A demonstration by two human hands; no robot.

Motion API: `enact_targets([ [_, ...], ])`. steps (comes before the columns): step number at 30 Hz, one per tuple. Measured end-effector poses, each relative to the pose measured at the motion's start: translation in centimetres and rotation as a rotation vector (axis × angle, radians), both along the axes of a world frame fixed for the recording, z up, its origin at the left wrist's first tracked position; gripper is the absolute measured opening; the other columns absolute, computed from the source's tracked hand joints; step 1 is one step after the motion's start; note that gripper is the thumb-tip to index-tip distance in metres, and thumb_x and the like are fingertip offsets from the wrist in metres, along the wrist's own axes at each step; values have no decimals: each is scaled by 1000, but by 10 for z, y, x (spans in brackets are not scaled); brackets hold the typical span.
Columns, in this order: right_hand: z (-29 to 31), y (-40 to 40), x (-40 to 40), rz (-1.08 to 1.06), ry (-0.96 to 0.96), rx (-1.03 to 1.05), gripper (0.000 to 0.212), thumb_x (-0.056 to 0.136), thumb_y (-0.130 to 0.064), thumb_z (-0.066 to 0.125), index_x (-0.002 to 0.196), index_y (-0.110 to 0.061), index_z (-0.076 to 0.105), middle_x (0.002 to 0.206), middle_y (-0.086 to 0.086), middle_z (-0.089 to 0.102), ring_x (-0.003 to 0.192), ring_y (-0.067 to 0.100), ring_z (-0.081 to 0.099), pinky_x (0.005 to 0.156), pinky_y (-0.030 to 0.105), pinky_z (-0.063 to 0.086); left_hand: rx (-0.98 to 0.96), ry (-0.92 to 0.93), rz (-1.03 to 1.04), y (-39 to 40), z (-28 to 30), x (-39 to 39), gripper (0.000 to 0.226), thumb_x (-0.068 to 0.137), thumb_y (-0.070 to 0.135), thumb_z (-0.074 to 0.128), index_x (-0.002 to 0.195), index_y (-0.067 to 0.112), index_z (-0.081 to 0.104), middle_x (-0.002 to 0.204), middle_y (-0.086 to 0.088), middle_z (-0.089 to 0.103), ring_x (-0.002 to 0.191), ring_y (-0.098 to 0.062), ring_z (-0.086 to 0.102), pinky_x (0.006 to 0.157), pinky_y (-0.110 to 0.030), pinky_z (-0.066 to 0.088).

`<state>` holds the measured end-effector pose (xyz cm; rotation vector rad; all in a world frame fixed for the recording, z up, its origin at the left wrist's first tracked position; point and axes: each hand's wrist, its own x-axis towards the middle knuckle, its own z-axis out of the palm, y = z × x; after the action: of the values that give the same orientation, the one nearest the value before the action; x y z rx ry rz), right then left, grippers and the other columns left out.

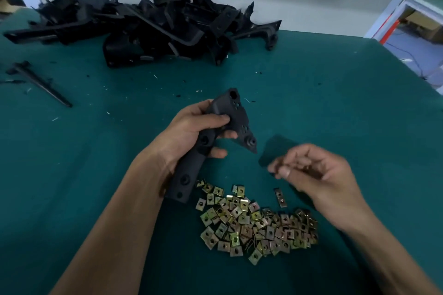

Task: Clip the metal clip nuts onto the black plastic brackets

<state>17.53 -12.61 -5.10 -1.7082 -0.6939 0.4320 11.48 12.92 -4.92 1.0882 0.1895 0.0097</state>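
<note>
Left hand grips bracket above table; right hand blurred, fingers pinched, clip unclear; nut pile just below; align clip with bracket edge hole, push square.

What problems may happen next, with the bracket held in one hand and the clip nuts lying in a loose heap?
1. The right hand is blurred; if it pinches a clip nut, the small part may slip out.
2. The left hand holds the bracket mid-air, so pressing a nut on could twist it.
3. The bracket's low end hangs close to the clip nut heap and could scatter it.
</note>
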Motion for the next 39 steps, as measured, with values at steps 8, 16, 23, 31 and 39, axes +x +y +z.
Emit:
enact_targets([
  [8,10,70,42,-134,575,404,19,72,7,72,87,-3,68,81,12,70,65,17,66,66,20,58,108,-23,57,-5,-2,2,22,80,22,71,96,8,66,74,-3,69,63,-12,64,53,-19,53],
  [16,2,71,41,-71,695,529,20,74,7,67,89,2,79,85,15,75,71,18,72,67,17,57,143,-36,162,-9,-6,5,32,75,19,75,101,4,65,78,-3,70,67,-13,68,64,-21,58],
  [23,1,82,30,-158,669,476,19,69,3,76,87,-2,76,87,18,76,77,23,75,67,25,61,289,-126,202,-12,-7,6,34,77,21,75,100,6,55,75,-3,71,61,-13,66,55,-21,53],
  [31,0,81,25,-182,678,496,18,71,2,74,89,0,70,80,16,74,74,23,74,66,30,62,334,-173,237,-14,-9,6,33,77,22,76,96,9,52,69,-1,67,54,-11,59,51,-21,47],
  [39,3,75,31,-69,496,474,28,76,8,70,104,1,69,86,11,74,81,19,71,76,26,59,332,-172,191,-13,-13,7,35,81,22,79,98,9,50,69,2,65,53,-10,57,50,-21,46],
])
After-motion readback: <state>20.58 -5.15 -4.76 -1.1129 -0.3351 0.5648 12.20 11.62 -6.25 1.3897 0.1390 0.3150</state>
